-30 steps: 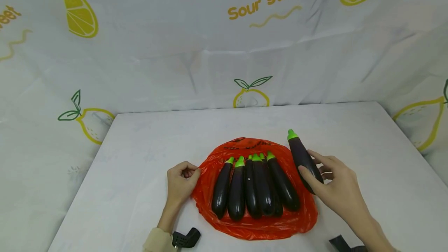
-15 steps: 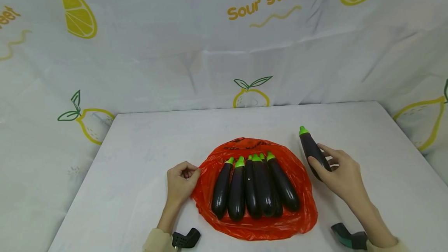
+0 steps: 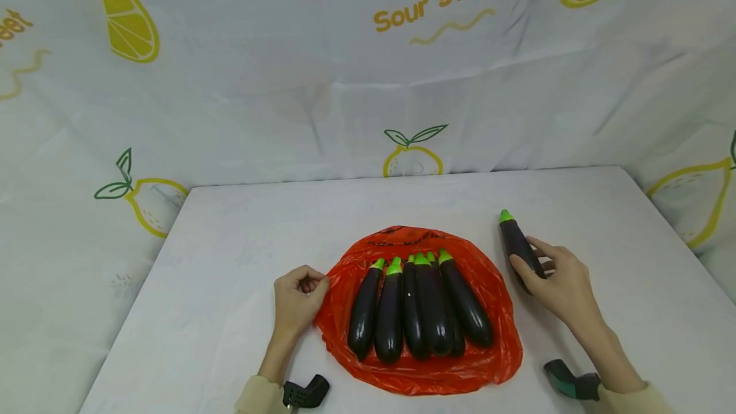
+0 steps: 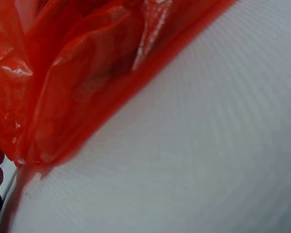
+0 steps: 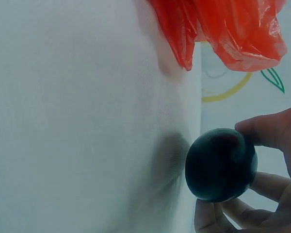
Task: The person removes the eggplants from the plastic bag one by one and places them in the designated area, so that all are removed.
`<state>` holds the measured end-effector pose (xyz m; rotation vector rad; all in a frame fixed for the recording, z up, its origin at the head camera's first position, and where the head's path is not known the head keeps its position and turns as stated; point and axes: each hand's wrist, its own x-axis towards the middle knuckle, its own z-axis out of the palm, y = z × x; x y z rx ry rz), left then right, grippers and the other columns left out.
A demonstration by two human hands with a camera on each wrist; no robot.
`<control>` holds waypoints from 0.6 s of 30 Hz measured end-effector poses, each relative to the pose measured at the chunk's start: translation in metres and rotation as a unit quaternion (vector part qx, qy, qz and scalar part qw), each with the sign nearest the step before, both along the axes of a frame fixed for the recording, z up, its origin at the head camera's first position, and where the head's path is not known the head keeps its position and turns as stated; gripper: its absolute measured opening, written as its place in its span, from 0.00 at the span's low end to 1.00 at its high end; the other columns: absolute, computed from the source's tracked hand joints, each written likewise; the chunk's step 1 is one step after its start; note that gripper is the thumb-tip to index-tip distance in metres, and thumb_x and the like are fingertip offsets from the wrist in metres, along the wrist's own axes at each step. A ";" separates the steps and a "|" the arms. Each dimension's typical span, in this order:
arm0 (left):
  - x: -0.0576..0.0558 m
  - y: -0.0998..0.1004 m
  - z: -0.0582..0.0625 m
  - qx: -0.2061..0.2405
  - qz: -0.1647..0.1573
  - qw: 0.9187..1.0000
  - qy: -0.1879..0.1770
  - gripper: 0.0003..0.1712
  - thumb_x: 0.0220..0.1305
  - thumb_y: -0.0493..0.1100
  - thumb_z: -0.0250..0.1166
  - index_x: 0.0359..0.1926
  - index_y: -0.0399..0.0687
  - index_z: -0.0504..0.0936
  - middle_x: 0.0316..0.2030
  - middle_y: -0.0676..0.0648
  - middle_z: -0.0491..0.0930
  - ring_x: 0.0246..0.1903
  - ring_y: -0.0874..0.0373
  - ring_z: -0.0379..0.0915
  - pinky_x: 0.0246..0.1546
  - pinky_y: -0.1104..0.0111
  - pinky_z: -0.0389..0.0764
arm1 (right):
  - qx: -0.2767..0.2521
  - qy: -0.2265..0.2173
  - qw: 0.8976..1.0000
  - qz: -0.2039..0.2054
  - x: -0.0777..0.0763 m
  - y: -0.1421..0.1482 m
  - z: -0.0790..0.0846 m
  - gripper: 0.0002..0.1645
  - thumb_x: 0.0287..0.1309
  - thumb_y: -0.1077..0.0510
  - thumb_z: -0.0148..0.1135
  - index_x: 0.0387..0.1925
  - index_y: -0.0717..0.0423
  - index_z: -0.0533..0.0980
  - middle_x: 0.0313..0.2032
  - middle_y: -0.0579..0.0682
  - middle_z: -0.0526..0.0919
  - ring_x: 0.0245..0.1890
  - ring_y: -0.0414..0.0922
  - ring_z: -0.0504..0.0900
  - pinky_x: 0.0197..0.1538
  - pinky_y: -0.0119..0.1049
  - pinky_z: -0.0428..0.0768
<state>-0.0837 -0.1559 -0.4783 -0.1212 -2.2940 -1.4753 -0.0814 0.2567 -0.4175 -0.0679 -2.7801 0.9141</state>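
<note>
My right hand (image 3: 560, 283) grips a dark purple eggplant (image 3: 515, 245) with a bright green stem end, right of the red bag. In the right wrist view the eggplant's rounded end (image 5: 221, 165) faces the camera, held between thumb and fingers, with its shadow on the table beside it. My left hand (image 3: 299, 299) pinches the left edge of the red plastic bag (image 3: 414, 379). Several more eggplants (image 3: 388, 318) lie side by side on the bag, green ends pointing away. The left wrist view shows crumpled bag plastic (image 4: 97, 73) and only a few fingertips at its left border.
The white table (image 3: 218, 324) reaches back to a hanging white sheet printed with lemons (image 3: 413, 161). A dark wrist device (image 3: 306, 391) sits by the left wrist, and another dark device (image 3: 571, 381) by the right wrist.
My right hand has carried the eggplant rightward and slightly away from the bag, most of it in the first half second. The left hand and the eggplants on the bag stay put.
</note>
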 end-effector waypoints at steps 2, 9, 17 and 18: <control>0.000 0.000 0.000 0.001 -0.002 1.000 0.002 0.09 0.52 0.30 0.69 0.23 0.47 0.87 0.16 0.51 0.78 0.19 0.67 0.66 0.21 0.75 0.71 | 0.004 0.001 1.000 0.003 -0.001 0.001 -0.001 0.33 0.61 0.54 0.68 0.61 0.72 0.75 0.47 0.75 0.81 0.36 0.64 0.82 0.26 0.45 0.83; 0.000 0.000 0.000 -0.003 -0.004 1.000 0.010 0.10 0.52 0.29 0.70 0.22 0.49 0.86 0.16 0.52 0.77 0.19 0.68 0.65 0.21 0.75 0.70 | 0.008 -0.005 1.000 0.005 -0.001 0.002 -0.005 0.33 0.60 0.54 0.69 0.60 0.73 0.75 0.46 0.76 0.80 0.36 0.65 0.82 0.26 0.48 0.84; 0.000 0.002 0.001 -0.001 0.007 1.000 -0.001 0.08 0.51 0.28 0.70 0.23 0.45 0.86 0.16 0.48 0.78 0.20 0.67 0.64 0.22 0.75 0.70 | 0.013 -0.009 1.000 0.004 -0.001 0.002 -0.007 0.34 0.60 0.54 0.70 0.60 0.74 0.74 0.45 0.77 0.80 0.35 0.65 0.82 0.26 0.50 0.85; 0.000 0.002 0.002 -0.001 0.007 1.000 -0.001 0.08 0.51 0.28 0.71 0.23 0.45 0.87 0.16 0.48 0.78 0.20 0.67 0.64 0.22 0.75 0.70 | 0.013 -0.010 1.000 0.004 -0.002 0.002 -0.006 0.34 0.60 0.54 0.70 0.60 0.74 0.74 0.45 0.77 0.80 0.35 0.65 0.82 0.27 0.50 0.85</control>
